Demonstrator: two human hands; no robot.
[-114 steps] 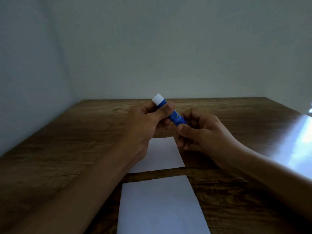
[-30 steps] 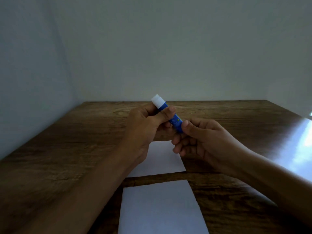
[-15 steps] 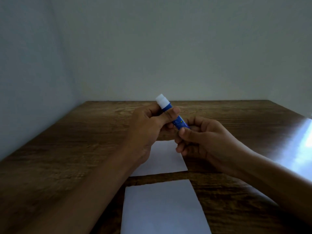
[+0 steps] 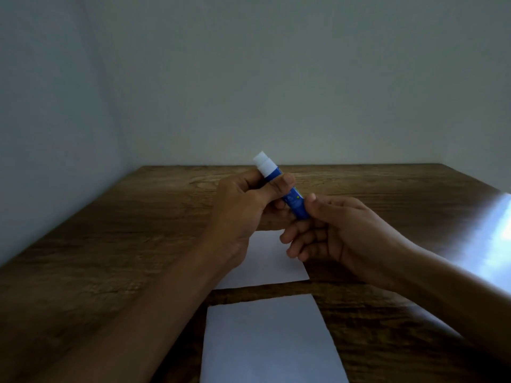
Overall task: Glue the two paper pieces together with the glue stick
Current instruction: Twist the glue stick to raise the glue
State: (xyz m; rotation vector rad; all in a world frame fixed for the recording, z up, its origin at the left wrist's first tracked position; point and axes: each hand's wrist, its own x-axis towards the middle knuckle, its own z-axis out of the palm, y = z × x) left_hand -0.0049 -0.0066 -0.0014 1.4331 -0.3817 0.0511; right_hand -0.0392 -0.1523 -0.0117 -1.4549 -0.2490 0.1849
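**A:** What lies closest to you?

**B:** The near paper piece (image 4: 269,344), white and flat on the counter (image 4: 110,244), its lower edge running out of view below. My two bare forearms come in on either side of it, the left one crossing just past its left corner.

**A:** And past that?

**B:** A strip of bare dark wood, then the far paper piece (image 4: 265,261), also flat. The two sheets are apart, not touching. My left wrist covers the far sheet's left part, and my right hand hangs above its right corner.

**A:** Where is the glue stick?

**B:** Up off the counter, between my hands, above the far sheet. The glue stick (image 4: 284,189) is tilted, white end up and away to the left, blue body slanting down to the right. Its white end shows a narrower step at the very tip.

**A:** How are your hands set?

**B:** My left hand (image 4: 243,211) is curled round the upper blue body, thumb pressed across it just below the white part. My right hand (image 4: 331,230) pinches the lower end of the tube with the thumb on top and the other fingers half curled beneath, loosely bent.

**A:** Beyond them?

**B:** The counter runs back to a plain pale wall (image 4: 276,78). A bright glare (image 4: 489,244) lies on the wood at the right.
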